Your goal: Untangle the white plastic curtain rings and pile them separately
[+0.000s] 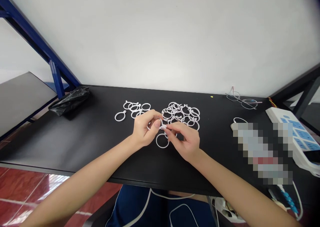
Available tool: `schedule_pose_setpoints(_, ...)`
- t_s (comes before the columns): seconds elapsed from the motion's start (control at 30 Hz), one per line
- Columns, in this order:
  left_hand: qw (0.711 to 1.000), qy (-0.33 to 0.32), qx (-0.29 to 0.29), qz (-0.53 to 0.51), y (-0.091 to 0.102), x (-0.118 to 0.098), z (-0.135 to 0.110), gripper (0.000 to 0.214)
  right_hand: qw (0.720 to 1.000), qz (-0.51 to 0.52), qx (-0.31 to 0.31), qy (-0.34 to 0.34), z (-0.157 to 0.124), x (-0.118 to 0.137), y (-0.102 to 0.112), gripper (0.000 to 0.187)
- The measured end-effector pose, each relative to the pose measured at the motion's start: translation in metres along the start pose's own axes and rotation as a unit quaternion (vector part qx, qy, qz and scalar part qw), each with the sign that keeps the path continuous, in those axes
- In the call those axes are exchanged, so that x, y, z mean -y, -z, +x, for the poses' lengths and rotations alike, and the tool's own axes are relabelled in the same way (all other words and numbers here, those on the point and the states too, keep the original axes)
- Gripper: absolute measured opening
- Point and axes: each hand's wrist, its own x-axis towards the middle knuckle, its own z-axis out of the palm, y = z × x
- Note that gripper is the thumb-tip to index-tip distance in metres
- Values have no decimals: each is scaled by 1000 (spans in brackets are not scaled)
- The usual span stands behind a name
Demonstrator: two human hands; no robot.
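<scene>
The left hand point(145, 128) and right hand point(182, 142) are together, both pinching a white plastic curtain ring point(162, 127) above a single loose ring point(162, 141), beside the ring cluster point(180, 115) on the black worktop point(82, 143).

White plastic curtain rings point(180, 115), tabbed, lying flat in two loose clusters

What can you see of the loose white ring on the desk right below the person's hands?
The white ring is a thin, round band of what looks like glossy plastic, its open centre showing the black desk through it. It lies flat on the desk, nearer the person than the heap of similar rings. Its upper edge passes out of sight under the person's left hand and right hand, so any tab there is hidden, and whether they touch it cannot be told.
</scene>
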Motion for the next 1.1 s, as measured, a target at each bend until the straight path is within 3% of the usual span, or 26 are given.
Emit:
schedule_pose_setpoints(0.23,999,19,26,-12,1,-8,3,25,999,-15,-8,40,3,7,0,15)
schedule_pose_setpoints(0.43,983,102,37,-149,-3,-7,0,41,999,-18,-9,44,1,6,0,13)
schedule_pose_setpoints(0.63,987,124,-19,-103,-4,-5,0,58,987,-104,79,92,5,-2,6,10)
schedule_pose_setpoints(0.83,988,115,-27,-97,-4,-7,1,59,967,-186,143,100,9,0,6,27)
schedule_pose_setpoints(1.1,981,142,-47,-126,-10,-11,1,61,966,-183,146,108,6,-1,3,28)
